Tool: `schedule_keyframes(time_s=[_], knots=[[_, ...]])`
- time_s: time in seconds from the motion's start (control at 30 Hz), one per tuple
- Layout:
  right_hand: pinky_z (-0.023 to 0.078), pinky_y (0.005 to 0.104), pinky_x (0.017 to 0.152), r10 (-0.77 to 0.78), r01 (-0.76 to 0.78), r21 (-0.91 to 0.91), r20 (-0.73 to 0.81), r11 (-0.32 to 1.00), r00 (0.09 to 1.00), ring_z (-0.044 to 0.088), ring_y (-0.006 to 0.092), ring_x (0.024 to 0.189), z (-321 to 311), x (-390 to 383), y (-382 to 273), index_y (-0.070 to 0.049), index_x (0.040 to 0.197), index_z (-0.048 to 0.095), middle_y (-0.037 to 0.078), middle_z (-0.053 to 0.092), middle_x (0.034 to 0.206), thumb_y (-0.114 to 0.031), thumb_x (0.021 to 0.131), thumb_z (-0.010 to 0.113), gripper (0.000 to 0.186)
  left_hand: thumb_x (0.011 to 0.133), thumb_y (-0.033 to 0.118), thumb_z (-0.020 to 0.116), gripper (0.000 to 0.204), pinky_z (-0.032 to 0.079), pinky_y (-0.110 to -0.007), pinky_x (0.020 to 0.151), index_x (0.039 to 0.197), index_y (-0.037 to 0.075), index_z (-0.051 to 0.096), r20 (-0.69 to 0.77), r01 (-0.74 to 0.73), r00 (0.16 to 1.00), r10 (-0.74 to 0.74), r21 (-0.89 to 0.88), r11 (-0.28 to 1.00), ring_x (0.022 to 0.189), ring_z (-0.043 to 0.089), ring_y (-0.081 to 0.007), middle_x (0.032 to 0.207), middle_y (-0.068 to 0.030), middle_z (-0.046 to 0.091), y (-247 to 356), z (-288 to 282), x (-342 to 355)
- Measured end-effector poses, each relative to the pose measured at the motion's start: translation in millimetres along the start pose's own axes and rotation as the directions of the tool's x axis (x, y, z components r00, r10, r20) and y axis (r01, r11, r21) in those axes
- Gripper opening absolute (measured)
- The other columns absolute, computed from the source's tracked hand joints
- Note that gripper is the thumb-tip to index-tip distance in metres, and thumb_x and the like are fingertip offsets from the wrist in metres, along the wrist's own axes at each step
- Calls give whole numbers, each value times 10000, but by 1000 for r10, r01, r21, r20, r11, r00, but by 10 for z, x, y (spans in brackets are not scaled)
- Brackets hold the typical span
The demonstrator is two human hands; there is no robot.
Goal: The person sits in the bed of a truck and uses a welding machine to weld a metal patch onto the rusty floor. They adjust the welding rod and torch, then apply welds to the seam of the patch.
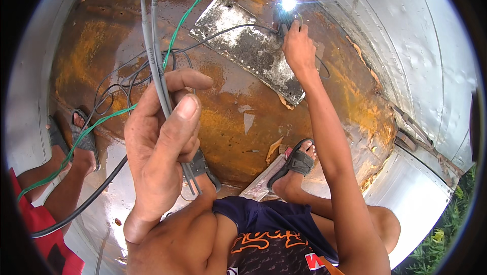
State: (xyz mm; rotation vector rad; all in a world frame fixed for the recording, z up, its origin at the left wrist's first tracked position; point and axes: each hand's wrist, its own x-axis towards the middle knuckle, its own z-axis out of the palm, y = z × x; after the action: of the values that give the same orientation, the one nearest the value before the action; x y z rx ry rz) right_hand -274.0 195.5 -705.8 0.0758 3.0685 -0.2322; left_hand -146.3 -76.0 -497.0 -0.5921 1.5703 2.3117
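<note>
My left hand [157, 148] is raised close to view, its thumb and fingers closed round a couple of thin grey welding rods [156, 62]. The rods stand nearly upright, with bare metal ends below the hand. My right hand [299, 50] reaches far forward, its fingers wrapped round a dark electrode holder [284, 20] on a thin black cable [238, 27]. A blinding white-blue arc [288, 2] burns just beyond the holder, beside the curved metal wall. The glare hides the rod tip and the spot it meets.
A weathered white metal plate [243, 46] lies on the wet, rusty floor [228, 123]. Black cable loops and a green twisted cord [178, 26] cross the left side. Another person's sandalled feet [83, 135] stand at left. Curved metal walls [395, 36] rise around.
</note>
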Motion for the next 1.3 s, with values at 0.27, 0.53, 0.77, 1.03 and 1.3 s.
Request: schedule_keyframes(time_s=[0.27,0.53,0.77,1.03,1.3], knots=[[520,597,731,-2,2,6,-1,1000,1000,637,518,860,36,34,20,33,1209,476,298,559,1096,-168,957,519,325,987,199,563,340,211,-202,476,1216,-54,558,12,11,1000,-11,15,1000,529,280,4,666,81,370,14,11,21],[526,593,723,-19,19,-8,3,1000,1000,645,512,869,-4,29,11,37,1166,476,301,554,1104,-123,922,534,297,989,195,559,338,211,-201,473,1216,-55,557,17,17,1000,-18,29,999,530,279,4,668,81,372,3,20,39],[540,571,699,-32,33,-32,19,999,999,663,494,864,-25,44,6,67,1159,466,301,546,1115,-33,856,556,332,990,242,565,379,170,-182,455,1230,-50,532,41,17,999,-19,47,999,536,266,3,744,58,365,-28,11,46],[550,558,709,-31,31,-49,4,998,1000,668,488,859,-18,44,-2,84,1200,462,325,540,1165,-30,859,551,371,992,220,570,350,200,-202,467,1213,-51,562,29,47,998,-48,28,998,524,269,5,664,83,373,-15,33,53],[530,588,744,10,-9,-19,16,1000,1000,646,524,864,52,88,67,58,1235,477,344,556,1135,-160,964,481,348,994,214,570,341,200,-200,462,1211,-48,564,33,55,998,-55,4,998,525,268,6,664,85,370,-25,37,60]])
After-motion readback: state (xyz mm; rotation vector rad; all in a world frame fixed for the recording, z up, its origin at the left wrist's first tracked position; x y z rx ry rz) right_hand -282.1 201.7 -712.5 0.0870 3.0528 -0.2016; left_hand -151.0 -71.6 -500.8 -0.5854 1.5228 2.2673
